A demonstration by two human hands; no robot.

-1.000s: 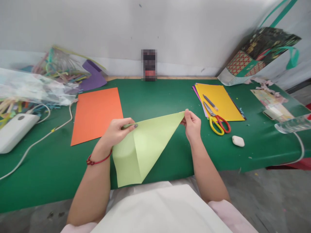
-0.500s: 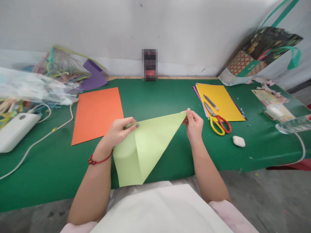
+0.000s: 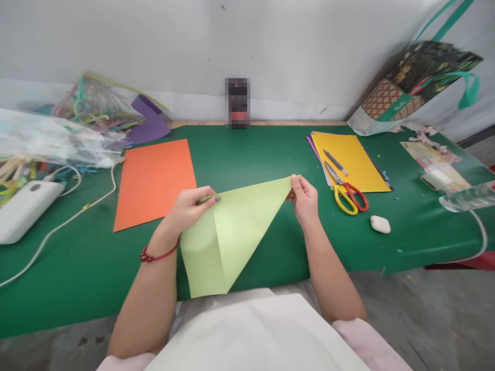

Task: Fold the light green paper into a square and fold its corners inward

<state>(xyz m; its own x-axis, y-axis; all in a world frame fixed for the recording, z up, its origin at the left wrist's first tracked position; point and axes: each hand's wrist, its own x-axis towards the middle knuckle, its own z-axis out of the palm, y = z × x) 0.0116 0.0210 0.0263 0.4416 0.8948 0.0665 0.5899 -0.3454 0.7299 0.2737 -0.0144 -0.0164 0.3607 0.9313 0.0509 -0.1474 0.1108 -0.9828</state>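
A light green sheet of paper point(image 3: 242, 221) is held up over the near edge of the green table, folded over diagonally so that it tapers to a point at the right. My left hand point(image 3: 193, 206) pinches its upper left edge between thumb and fingers, with a red cord bracelet point(image 3: 160, 256) on the wrist. My right hand point(image 3: 303, 198) grips the pointed right corner between thumb and fingers; the tip shows just past the thumb. The lower left part of the sheet hangs as a single layer.
Left of the paper lies an orange sheet point(image 3: 154, 183), beyond a white power bank point(image 3: 29, 211) with a cable. To the right, red-and-yellow scissors point(image 3: 346, 193) and a grey pen-like tool point(image 3: 335, 162) rest on yellow sheets point(image 3: 363, 159). A white earbud case point(image 3: 380, 224) sits nearby.
My right hand has slid slightly left along the paper's corner, so the tip now shows beyond the thumb. My left hand stays in place.
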